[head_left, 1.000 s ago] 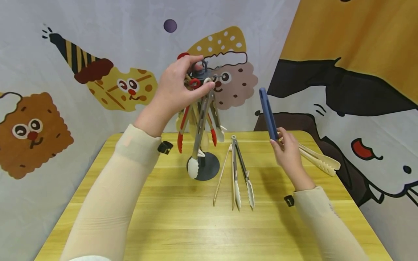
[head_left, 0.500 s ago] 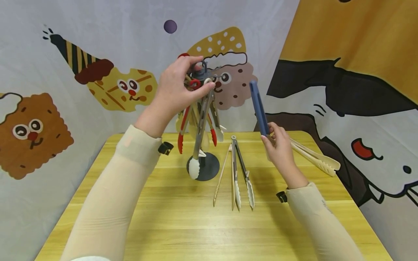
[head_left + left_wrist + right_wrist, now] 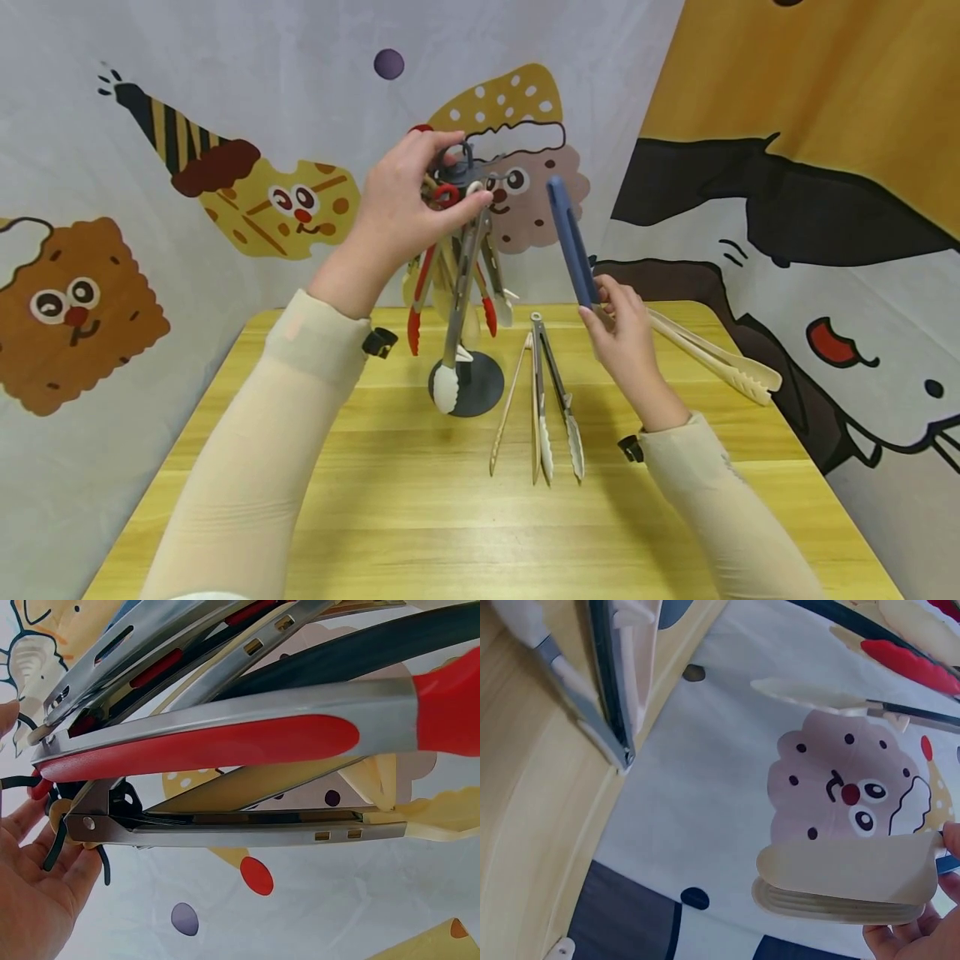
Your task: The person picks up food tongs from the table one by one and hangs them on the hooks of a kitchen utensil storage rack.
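Note:
My left hand [image 3: 401, 196] grips the top of a dark rotating utensil stand [image 3: 483, 387], fingers and thumb spread round its hooked rim. Several tongs hang from it, among them red-handled tongs [image 3: 225, 746] and metal tongs with white tips [image 3: 459, 300]. My right hand [image 3: 628, 346] holds blue-handled tongs [image 3: 572, 246] to the right of the stand, raised over the table and tilted, handle end up. Their flat cream heads [image 3: 847, 870] point down past the fingers and lie close together in the right wrist view. In the head view the right hand mostly hides these heads.
On the wooden table [image 3: 450, 525], metal tongs with white tips [image 3: 555, 375] and slim tongs [image 3: 512, 404] lie right of the stand's base. Cream tongs [image 3: 720, 354] lie farther right. A cartoon-printed cloth [image 3: 300, 83] hangs close behind the table.
My right hand has moved left and slightly up with the blue-handled tongs, nearer to the stand. The left hand stays on the stand's top.

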Tool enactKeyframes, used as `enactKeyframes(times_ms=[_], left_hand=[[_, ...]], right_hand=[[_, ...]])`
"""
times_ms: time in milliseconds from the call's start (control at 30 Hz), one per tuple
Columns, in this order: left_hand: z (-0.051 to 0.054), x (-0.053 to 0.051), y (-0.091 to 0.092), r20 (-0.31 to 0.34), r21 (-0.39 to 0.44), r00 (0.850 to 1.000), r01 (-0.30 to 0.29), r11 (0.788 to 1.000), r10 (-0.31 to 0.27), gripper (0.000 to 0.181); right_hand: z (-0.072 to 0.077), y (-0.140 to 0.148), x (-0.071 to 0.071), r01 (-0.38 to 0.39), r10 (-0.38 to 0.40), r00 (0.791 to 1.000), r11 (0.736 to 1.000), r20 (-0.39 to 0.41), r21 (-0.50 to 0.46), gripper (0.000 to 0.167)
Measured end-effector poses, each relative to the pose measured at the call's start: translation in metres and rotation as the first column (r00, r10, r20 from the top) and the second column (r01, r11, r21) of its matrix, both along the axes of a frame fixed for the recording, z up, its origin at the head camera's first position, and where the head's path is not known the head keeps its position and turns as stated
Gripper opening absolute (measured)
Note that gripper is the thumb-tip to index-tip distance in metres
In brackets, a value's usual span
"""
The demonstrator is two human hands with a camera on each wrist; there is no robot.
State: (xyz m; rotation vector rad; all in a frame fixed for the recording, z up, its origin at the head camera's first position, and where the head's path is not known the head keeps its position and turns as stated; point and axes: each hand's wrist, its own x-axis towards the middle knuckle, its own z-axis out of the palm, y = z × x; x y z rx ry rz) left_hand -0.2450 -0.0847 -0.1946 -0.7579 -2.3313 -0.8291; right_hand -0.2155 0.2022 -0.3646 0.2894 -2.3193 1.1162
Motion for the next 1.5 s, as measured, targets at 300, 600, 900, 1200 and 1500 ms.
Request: enactKeyframes(times_ms=[300, 600, 900, 1200, 1500], left_hand=[[0.0, 0.0, 0.001, -0.003, -0.004, 1.0, -0.025, 1.0, 0.025, 0.067], [0.0, 0.001, 0.003, -0.009, -0.015, 0.999, -0.045, 0.999, 0.044, 0.068], [0.0, 0.001, 0.004, -0.011, -0.013, 0.999, -0.037, 0.999, 0.037, 0.068], [-0.001, 0.001, 0.005, -0.027, -0.011, 0.998, -0.064, 0.998, 0.064, 0.068], [-0.002, 0.001, 0.007, -0.038, -0.011, 0.995, -0.091, 0.996, 0.091, 0.069]], right_hand=[[0.008, -0.016, 0.0, 0.044, -0.045, 0.999, 0.999, -0.029, -0.028, 0.039], [0.015, -0.028, -0.001, 0.039, -0.042, 0.997, 0.998, -0.07, -0.045, 0.042], [0.017, -0.034, -0.001, 0.028, -0.034, 0.995, 0.997, -0.094, -0.066, 0.041], [0.018, -0.039, -0.004, 0.063, -0.073, 0.989, 0.995, -0.131, -0.076, 0.04], [0.016, -0.043, -0.01, 0.106, -0.109, 0.978, 0.994, -0.18, -0.03, 0.04]])
